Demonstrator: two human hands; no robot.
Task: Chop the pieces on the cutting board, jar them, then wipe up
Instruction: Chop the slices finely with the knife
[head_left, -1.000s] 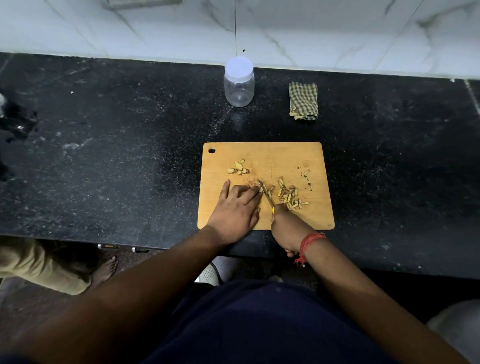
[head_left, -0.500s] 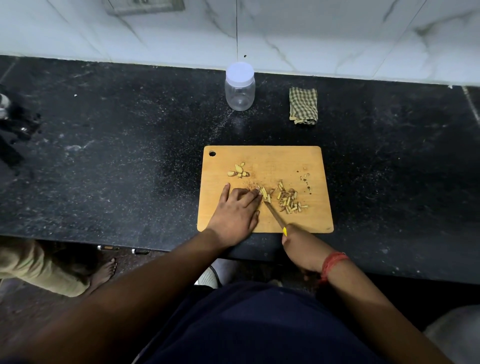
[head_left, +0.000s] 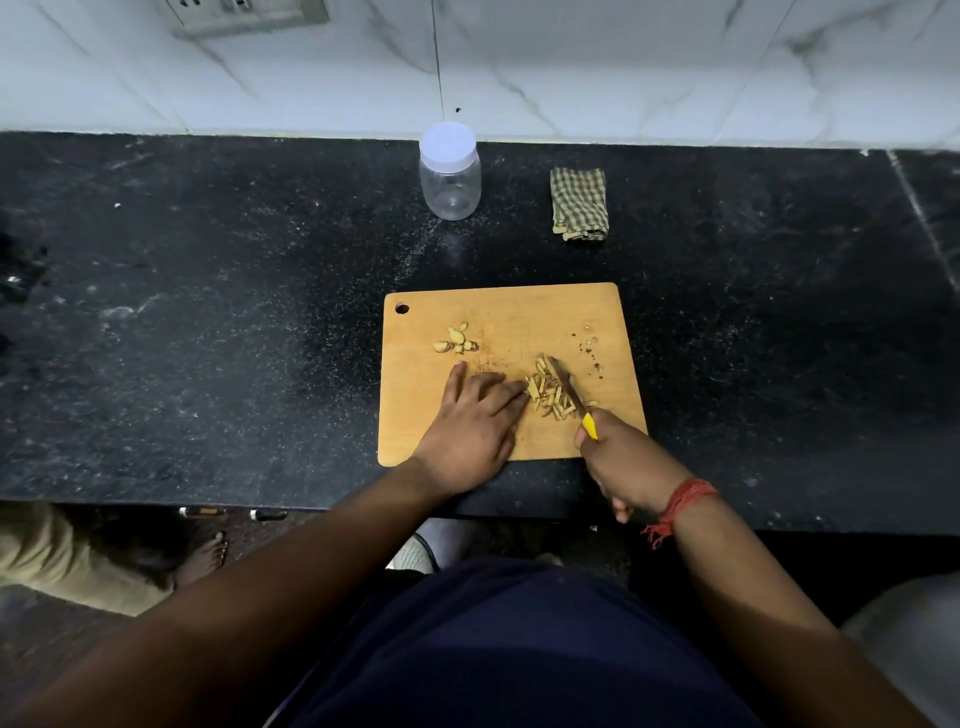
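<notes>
**Chopping under way, jar and cloth waiting**

I am watching the right hand gripping the yellow-handled knife, its blade lying across the pile of cut strips, probably to cut them shorter. The left hand is lying flat on the cutting board, straight fingers touching the pile, likely steadying it. A few whole pieces are waiting further back. Beyond the board, the capped jar and folded cloth are standing by the wall. Compared with half a second ago, the right hand is back over the board edge, blade deeper in the pile.
</notes>
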